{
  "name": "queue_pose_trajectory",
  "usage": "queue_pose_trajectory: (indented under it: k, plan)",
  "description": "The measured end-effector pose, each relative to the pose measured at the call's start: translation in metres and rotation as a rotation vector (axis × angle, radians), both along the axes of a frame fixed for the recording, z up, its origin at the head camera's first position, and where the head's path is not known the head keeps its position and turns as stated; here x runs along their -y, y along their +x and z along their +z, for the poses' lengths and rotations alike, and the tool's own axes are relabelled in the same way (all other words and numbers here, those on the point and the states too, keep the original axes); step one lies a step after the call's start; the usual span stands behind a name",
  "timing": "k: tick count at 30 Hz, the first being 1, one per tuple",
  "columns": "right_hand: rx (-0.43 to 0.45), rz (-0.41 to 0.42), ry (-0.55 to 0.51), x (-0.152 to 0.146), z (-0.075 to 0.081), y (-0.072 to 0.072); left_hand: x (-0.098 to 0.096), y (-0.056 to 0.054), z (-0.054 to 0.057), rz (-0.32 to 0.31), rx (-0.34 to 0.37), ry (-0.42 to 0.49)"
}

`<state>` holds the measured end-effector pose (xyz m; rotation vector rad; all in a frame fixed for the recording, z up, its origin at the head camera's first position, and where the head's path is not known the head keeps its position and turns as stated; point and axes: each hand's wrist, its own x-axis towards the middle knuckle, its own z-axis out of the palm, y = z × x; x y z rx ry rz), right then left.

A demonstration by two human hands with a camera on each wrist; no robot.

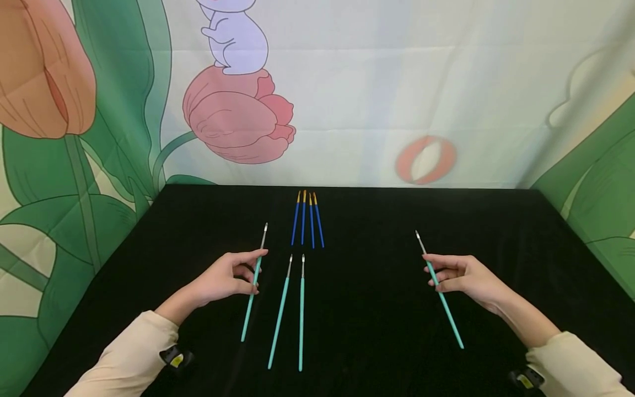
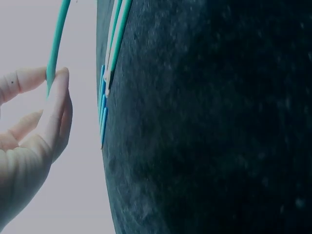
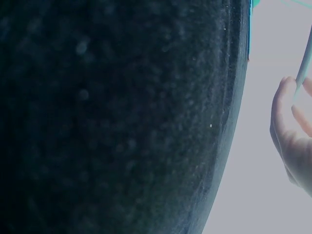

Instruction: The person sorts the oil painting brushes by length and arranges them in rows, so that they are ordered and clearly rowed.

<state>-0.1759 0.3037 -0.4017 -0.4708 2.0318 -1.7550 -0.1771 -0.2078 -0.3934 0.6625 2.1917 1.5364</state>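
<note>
My left hand (image 1: 225, 278) pinches a turquoise-handled paintbrush (image 1: 252, 295) between thumb and fingers, its pale tip pointing away from me. On the right, my right hand (image 1: 463, 278) pinches a matching turquoise paintbrush (image 1: 448, 313), which leans with its tip up and to the left. Two more turquoise paintbrushes, one slanted (image 1: 279, 320) and one nearly straight (image 1: 301, 322), lie on the black cloth just right of the left hand. In the left wrist view, thumb and fingertips meet on the turquoise handle (image 2: 56, 44); the right wrist view shows a similar pinch on its handle (image 3: 304, 68).
Several blue paintbrushes (image 1: 303, 223) with golden ferrules lie side by side toward the back of the black-covered table (image 1: 372, 331). Behind the table hangs a printed curtain (image 1: 347, 99) with flowers and a cartoon animal.
</note>
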Motion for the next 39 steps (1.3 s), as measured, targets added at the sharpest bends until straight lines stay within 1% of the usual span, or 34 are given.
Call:
queue_pose_trajectory:
  k: [6,14,21,28,31,39]
  plan:
    - [0.001,-0.002,0.0,0.0,0.0,0.0,-0.008,0.001,-0.003,-0.011,-0.003,0.009]
    - [-0.002,-0.012,-0.012,0.0,0.0,0.0,-0.018,0.002,-0.003,-0.01,-0.036,0.022]
    - [0.003,-0.002,-0.023,0.0,0.001,-0.001,-0.023,0.004,-0.003,-0.008,-0.027,0.044]
    - [0.002,-0.005,-0.013,0.0,0.002,-0.001,-0.029,0.003,-0.005,-0.024,-0.027,0.035]
    - [-0.001,-0.006,-0.008,0.0,0.002,-0.002,-0.032,0.003,-0.005,-0.035,-0.018,0.036]
    - [0.008,-0.015,0.01,0.002,0.005,-0.002,-0.042,0.003,-0.005,-0.04,0.01,0.034]
